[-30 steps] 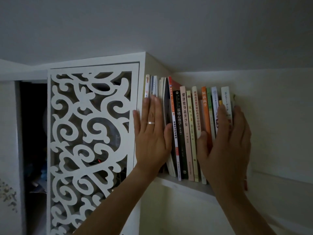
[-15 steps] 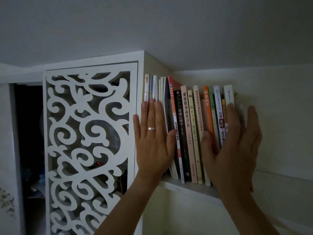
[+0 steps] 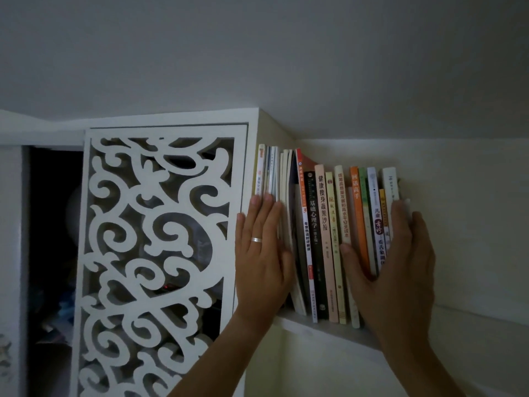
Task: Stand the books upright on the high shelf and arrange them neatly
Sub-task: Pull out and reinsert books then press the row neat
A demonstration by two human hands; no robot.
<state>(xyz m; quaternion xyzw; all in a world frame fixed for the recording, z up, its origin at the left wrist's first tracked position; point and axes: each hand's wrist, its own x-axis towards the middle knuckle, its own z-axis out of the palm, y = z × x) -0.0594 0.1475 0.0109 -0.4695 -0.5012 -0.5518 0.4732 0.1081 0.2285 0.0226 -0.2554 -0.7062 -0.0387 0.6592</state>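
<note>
Both hands lie flat with fingers straight, gripping nothing — the left hand (image 3: 262,253) presses the spines at the cabinet end, the right hand (image 3: 400,262) cups the far end of the row of books (image 3: 323,242) on the high shelf (image 3: 320,329). Spines run vertical, tipped slightly left, so squaring falls to the right hand. Since half a second ago that hand has slid in against the end books.

White fretwork cabinet door (image 3: 160,253)

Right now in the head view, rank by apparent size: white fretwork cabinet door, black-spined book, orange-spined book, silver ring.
1. White fretwork cabinet door
2. Black-spined book
3. Orange-spined book, partly hidden by the right hand, so close to the black one
4. Silver ring
</note>
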